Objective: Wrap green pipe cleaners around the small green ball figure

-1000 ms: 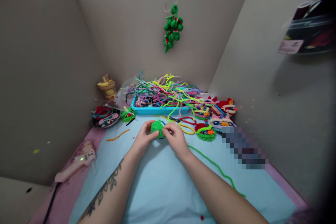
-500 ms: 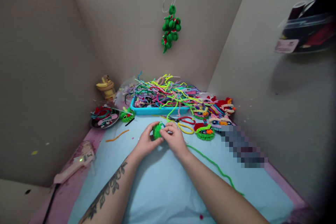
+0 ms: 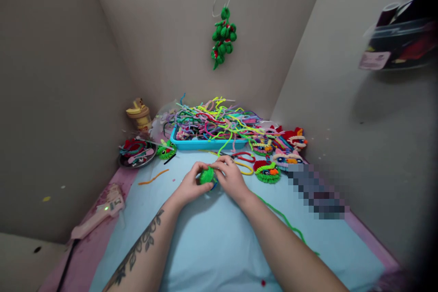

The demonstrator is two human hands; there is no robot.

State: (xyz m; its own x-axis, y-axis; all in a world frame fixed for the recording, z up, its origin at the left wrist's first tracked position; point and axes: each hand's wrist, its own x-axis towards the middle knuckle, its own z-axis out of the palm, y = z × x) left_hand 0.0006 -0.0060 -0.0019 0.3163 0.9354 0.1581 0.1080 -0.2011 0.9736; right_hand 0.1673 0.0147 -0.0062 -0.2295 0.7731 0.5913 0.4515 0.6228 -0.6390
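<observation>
A small bright green ball of wound pipe cleaner (image 3: 207,175) is between my hands, above the middle of the blue cloth. My left hand (image 3: 191,185) is closed on it, the thumb below and the fingers behind. The fingers of my right hand (image 3: 231,178) pinch at its upper right side; their tips are partly hidden. A bit of blue shows on the ball's lower right. Behind my right hand lie scissors (image 3: 247,171) with red and yellow handles. A long green pipe cleaner (image 3: 285,220) runs along the cloth beside my right forearm.
A blue tray (image 3: 212,144) heaped with colourful pipe cleaners stands at the back. Finished bird faces (image 3: 267,172) lie right of it. A green frog-like face (image 3: 167,149) and a metal bowl (image 3: 138,164) sit left. A pink glue gun (image 3: 99,216) with a lit light rests front left.
The green ball has been turned in my hands, its blue part passing from the top to the lower right. My right fingers have shifted slightly right and up.
</observation>
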